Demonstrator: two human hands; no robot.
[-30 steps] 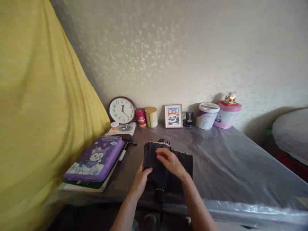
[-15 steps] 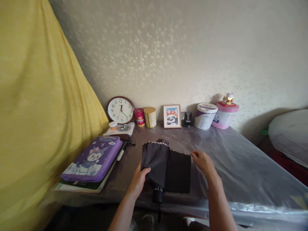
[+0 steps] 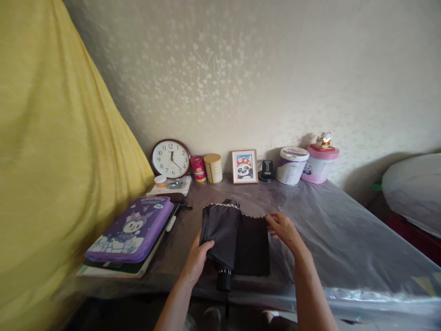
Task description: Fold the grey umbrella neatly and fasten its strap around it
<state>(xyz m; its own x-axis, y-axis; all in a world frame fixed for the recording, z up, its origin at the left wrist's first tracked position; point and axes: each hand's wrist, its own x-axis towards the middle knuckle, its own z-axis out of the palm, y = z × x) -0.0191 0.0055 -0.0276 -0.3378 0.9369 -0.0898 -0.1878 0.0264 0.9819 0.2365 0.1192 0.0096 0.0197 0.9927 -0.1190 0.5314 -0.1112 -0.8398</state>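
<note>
A folded black umbrella [image 3: 222,236] with a checked trim along its far edge is held above the front part of the table, its black handle [image 3: 223,280] pointing toward me. My left hand [image 3: 197,259] grips the left side of the canopy, thumb on top and the other fingers hidden beneath. One flat canopy panel [image 3: 252,246] is spread out to the right. At that panel's upper right corner is my right hand [image 3: 282,228], its fingers parted around the edge; whether they touch the cloth is hard to make out.
Plastic film covers the table [image 3: 337,239]. At left, a purple zip case [image 3: 132,230] lies on books beside a yellow curtain [image 3: 58,151]. Along the wall stand a clock [image 3: 171,158], two cans, a picture frame [image 3: 245,166], a black device [image 3: 266,170] and two tubs.
The fingers of my right hand have gone from a pinch at the panel's corner to a looser spread, and the hand has shifted slightly left. My left hand keeps its grip.
</note>
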